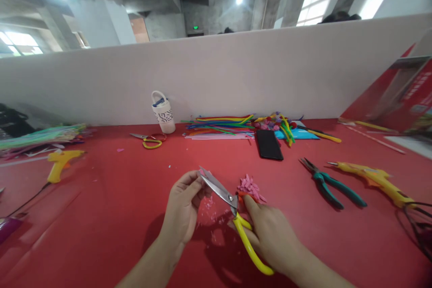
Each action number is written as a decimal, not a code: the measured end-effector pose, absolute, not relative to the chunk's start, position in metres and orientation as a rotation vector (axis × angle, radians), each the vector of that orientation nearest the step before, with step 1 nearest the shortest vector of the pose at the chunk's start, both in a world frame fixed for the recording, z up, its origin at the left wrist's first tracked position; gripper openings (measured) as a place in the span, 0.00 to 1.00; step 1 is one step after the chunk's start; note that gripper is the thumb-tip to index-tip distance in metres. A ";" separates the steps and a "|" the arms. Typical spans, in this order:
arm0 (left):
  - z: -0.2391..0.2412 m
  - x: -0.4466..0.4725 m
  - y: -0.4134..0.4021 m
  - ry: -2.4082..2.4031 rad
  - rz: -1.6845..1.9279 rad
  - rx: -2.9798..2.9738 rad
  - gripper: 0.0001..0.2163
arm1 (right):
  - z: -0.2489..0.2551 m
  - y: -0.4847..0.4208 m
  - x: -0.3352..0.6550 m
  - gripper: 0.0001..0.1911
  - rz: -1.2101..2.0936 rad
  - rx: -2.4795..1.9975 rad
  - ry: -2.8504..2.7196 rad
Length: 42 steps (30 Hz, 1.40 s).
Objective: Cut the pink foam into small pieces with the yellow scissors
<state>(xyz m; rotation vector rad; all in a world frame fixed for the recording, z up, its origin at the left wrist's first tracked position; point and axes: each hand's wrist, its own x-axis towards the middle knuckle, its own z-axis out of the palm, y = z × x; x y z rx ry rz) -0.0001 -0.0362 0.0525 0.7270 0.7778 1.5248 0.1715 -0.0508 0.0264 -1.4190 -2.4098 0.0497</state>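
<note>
My right hand [270, 229] grips scissors [221, 190] with one yellow and one orange-red handle, the blades pointing up and to the left. Their tips reach the fingertips of my left hand [185, 204]. Thumb and fingers of that hand are pinched on a small pink piece [205, 172], mostly hidden behind the blades and fingers. A small heap of pink cut pieces [250, 187] lies just beyond my right hand. Fine pink scraps [212, 213] are scattered on the red table [111, 225] beneath the blades.
Pliers [329, 184] and a yellow glue gun [374, 177] lie to the right. A phone [269, 145], colourful pipe cleaners [219, 126], a white tumbler [164, 114] and other scissors [148, 139] are along the back. Another glue gun [62, 162] is at left.
</note>
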 end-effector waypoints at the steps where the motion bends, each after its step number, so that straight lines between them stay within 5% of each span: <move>1: 0.053 0.000 -0.036 0.775 1.527 0.719 0.02 | 0.026 -0.051 0.171 0.15 0.043 -1.413 -2.411; 42: 0.056 0.000 -0.037 0.796 1.515 0.703 0.02 | 0.021 -0.052 0.173 0.15 0.042 -1.415 -2.407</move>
